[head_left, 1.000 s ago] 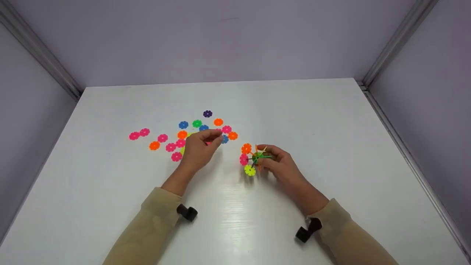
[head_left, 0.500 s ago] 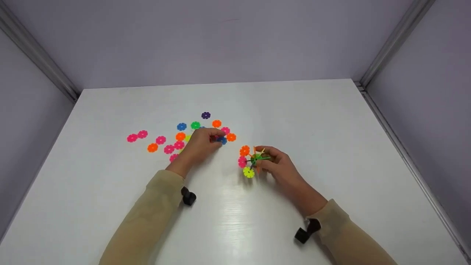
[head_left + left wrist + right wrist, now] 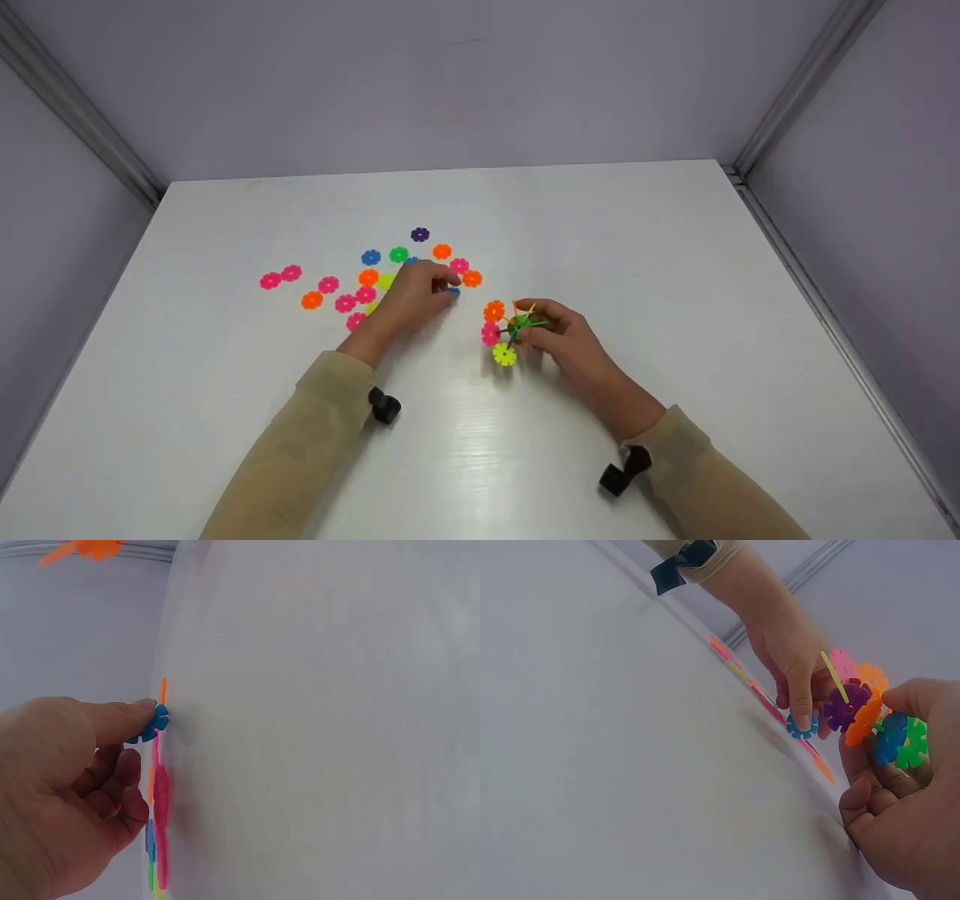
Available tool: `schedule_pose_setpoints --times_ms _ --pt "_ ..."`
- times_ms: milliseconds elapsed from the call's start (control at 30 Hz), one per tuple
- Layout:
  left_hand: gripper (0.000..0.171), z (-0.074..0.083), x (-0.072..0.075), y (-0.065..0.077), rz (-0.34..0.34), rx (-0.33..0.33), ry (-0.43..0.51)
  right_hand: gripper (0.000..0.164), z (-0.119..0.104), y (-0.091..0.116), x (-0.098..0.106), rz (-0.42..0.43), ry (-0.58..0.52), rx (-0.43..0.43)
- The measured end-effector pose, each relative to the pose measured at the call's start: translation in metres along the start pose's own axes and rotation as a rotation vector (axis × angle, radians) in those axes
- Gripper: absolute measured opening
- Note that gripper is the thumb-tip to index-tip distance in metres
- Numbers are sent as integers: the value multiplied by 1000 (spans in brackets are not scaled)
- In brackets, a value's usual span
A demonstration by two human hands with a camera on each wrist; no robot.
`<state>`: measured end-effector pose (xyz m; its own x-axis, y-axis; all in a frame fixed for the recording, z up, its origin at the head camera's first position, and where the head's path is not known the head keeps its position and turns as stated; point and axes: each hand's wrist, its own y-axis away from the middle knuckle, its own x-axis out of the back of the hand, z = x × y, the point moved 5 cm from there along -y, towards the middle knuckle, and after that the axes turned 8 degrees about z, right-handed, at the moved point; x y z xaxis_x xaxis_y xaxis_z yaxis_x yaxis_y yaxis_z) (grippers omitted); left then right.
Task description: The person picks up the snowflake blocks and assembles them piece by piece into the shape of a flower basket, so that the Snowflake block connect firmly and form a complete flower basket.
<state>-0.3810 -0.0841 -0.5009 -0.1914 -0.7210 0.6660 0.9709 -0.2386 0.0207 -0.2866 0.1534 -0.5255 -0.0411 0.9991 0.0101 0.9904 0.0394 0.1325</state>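
Pale walls [image 3: 465, 97] rise at the far, left and right sides of a white table [image 3: 637, 247]. Two tan sleeves [image 3: 289, 439] reach in from the near side, a small black device [image 3: 386, 409] at each cuff. The right hand [image 3: 577, 341], near the middle, grips a cluster of joined discs [image 3: 517, 327] between thumb and fingers; orange, pink and yellow discs stick out on its left side, with a green one nearer the thumb. The left hand [image 3: 412, 298] is just left and a little farther away, over the right part of the loose discs [image 3: 366, 295], its grip narrow. These lie scattered, mostly pink and orange, with the purple disc [image 3: 420, 235] farthest and two pink ones at the left end. The left hand pinches one blue disc [image 3: 160, 722], tilted up; whether its edge touches the table I cannot tell.
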Motion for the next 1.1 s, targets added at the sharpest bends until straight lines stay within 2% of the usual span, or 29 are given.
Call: schedule_pose_setpoints --times_ms 100,233,333,433,533,733,1100 --pt "17 12 5 9 74 -34 72 46 -1 1 -2 -7 20 -1" --pt "17 33 9 24 140 -112 213 45 -2 2 -4 -24 61 14" --pt "18 47 6 35 139 -160 302 44 -3 4 -6 -49 78 41" --pt "17 54 -1 44 116 -180 352 43 -3 5 -9 -78 90 68" --pt "17 56 -8 51 99 -185 372 42 -4 7 -11 -98 110 85" --pt "18 57 -12 61 110 -219 386 40 -3 9 -11 -106 134 88" --pt "21 63 -18 69 87 -297 313 33 -3 14 -10 -116 157 133"
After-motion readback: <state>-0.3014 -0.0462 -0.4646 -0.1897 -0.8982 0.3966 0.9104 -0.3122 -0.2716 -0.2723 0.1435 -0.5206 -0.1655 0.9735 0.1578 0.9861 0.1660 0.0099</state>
